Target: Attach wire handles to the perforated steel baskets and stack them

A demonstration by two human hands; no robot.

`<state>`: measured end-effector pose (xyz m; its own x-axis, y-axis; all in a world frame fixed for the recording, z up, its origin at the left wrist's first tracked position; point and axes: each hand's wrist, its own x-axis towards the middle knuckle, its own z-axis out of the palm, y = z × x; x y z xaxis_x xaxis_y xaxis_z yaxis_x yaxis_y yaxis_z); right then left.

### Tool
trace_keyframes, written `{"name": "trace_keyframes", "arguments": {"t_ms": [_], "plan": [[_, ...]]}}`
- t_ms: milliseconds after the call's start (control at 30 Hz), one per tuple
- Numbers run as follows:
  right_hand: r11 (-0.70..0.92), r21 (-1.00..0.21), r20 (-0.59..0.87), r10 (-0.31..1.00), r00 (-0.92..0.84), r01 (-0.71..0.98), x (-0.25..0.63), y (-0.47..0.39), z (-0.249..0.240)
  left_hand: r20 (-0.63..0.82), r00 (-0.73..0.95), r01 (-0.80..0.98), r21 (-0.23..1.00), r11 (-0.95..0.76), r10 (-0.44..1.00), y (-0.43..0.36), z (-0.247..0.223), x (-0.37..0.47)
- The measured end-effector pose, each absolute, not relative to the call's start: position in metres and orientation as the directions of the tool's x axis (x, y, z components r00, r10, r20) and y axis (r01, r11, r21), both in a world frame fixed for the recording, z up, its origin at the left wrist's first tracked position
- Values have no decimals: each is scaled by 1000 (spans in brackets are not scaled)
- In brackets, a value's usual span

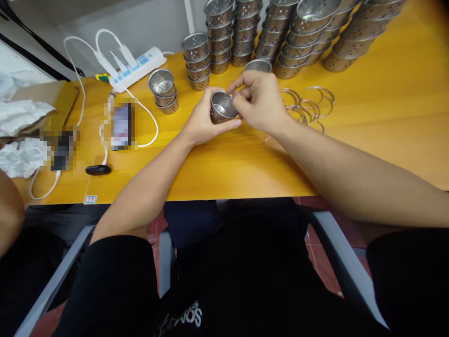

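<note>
Left hand (203, 117) wrapped round left side of cup (221, 102), thumb stretched along near side. Right hand (259, 100) at cup's right rim, fingers bent, index finger extended toward rim. Left forearm (154, 178) rising from cup's lower left; right forearm (336, 161) slanting from lower right.

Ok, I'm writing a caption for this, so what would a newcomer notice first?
Probably the tall stacks of perforated metal cups along the far side of the yellow table. Next, near the middle, the left hand holds one cup, with the right hand at its rim. Thin metal rings lie loose to the right.
</note>
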<state>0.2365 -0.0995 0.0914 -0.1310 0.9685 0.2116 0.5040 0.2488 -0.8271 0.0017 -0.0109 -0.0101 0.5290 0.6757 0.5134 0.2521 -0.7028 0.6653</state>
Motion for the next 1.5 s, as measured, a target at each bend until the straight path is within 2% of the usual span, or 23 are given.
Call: {"name": "trace_keyframes", "arguments": {"t_ms": [100, 200, 333, 500, 667, 967, 1167, 1300, 1400, 1500], "plan": [[239, -840, 180, 970, -166, 487, 239, -100, 97, 491, 537, 225, 700, -678, 686, -12, -7, -1], [277, -874, 167, 943, -287, 399, 246, -102, 103, 486, 524, 201, 728, -655, 700, -12, -3, -5], [339, -891, 202, 892, -404, 303, 252, -103, 104, 517, 540, 172, 704, -689, 664, -6, -5, -10], [262, -893, 164, 947, -278, 367, 246, -101, 98, 535, 540, 235, 645, -727, 650, 0, -11, -12], [321, -909, 228, 917, -329, 265, 243, -100, 98, 522, 529, 260, 651, -713, 669, -5, -8, -10], [257, -917, 171, 944, -281, 305, 242, -101, 96, 539, 537, 263, 625, -735, 649, -5, -9, -7], [325, -912, 240, 917, -318, 250, 241, -99, 92, 536, 545, 266, 619, -739, 645, -5, -10, -8], [325, -877, 238, 934, -265, 355, 245, -97, 88, 557, 534, 245, 618, -747, 636, 1, -13, -11], [434, -789, 379, 901, -212, 435, 251, -89, 79, 582, 523, 238, 602, -763, 623, 7, -16, -15], [628, -669, 575, 777, -258, 399, 256, -80, 69, 572, 527, 258, 597, -760, 628, 12, -17, -20]]}}
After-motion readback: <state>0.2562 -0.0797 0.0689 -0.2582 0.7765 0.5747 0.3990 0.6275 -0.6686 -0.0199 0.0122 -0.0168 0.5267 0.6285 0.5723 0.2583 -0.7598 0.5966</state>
